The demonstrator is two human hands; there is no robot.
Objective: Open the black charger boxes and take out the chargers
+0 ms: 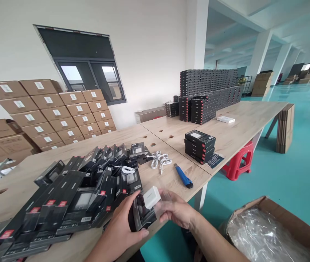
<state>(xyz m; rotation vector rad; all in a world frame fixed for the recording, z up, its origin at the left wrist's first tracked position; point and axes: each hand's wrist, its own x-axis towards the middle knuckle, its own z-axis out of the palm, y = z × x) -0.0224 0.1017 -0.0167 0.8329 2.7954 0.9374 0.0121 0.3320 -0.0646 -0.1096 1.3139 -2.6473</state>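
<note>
Near the table's front edge, my left hand (pixel 126 225) grips a black box (pixel 141 214) from its left side, thumb and fingers round it. A white block (pixel 152 197) sticks out at the box's top right. My right hand (pixel 175 208) is closed at the block's right side, blurred by motion, with something clear and film-like at its fingertips. Many black boxes (pixel 70 187) with red labels lie heaped to the left. Coiled white cables (pixel 160 160) and a blue cutter (pixel 183 176) rest beyond my hands.
Stacked black boxes (pixel 200 145) stand on the wooden table (pixel 242 127), with taller rows (pixel 209 83) behind. A carton of clear plastic (pixel 266 233) is at lower right, beyond a red stool (pixel 239 162). Brown cartons (pixel 56 112) line the left wall.
</note>
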